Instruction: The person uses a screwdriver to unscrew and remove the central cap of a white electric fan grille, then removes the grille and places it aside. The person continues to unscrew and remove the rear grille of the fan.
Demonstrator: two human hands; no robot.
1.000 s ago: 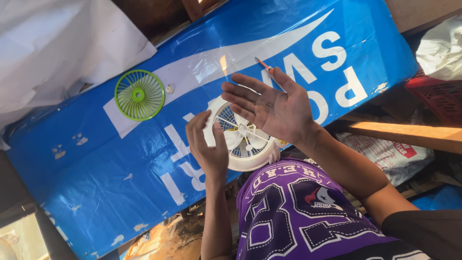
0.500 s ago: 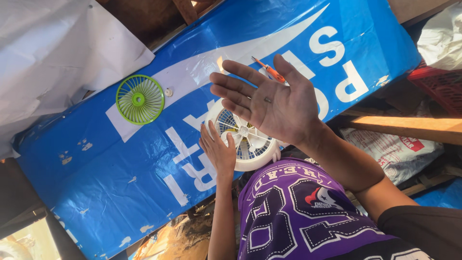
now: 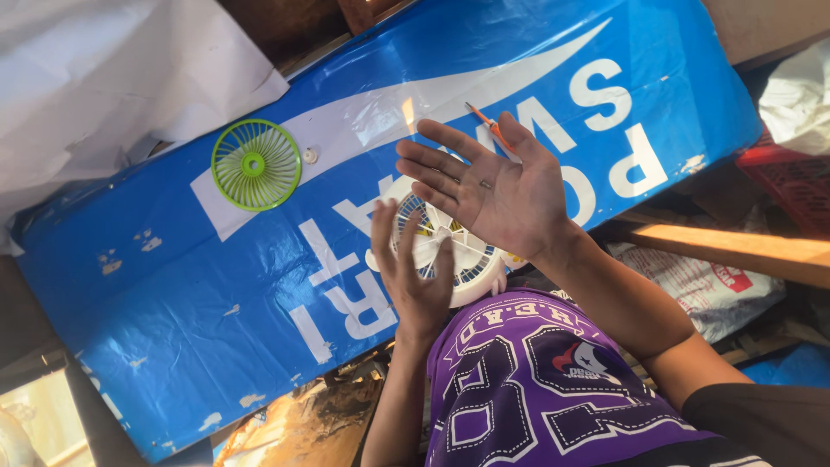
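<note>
Your hands over the small white fan

Your left hand point(image 3: 415, 277) rests spread-fingered on the white fan point(image 3: 450, 255) atop the blue banner point(image 3: 216, 285); your right hand point(image 3: 497, 186) hovers flat, gripping nothing; green grille point(image 3: 256, 164) lies apart.

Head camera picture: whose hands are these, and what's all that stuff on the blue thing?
The camera sits on a person's head and looks down, so these are that person's own two hands. The right hand is held up open, palm towards the camera. The left hand rests its fingers on a small white fan. Underneath lies a blue plastic sheet. On it lie a round green fan grille, a tiny white knob beside it, and an orange screwdriver.
</note>
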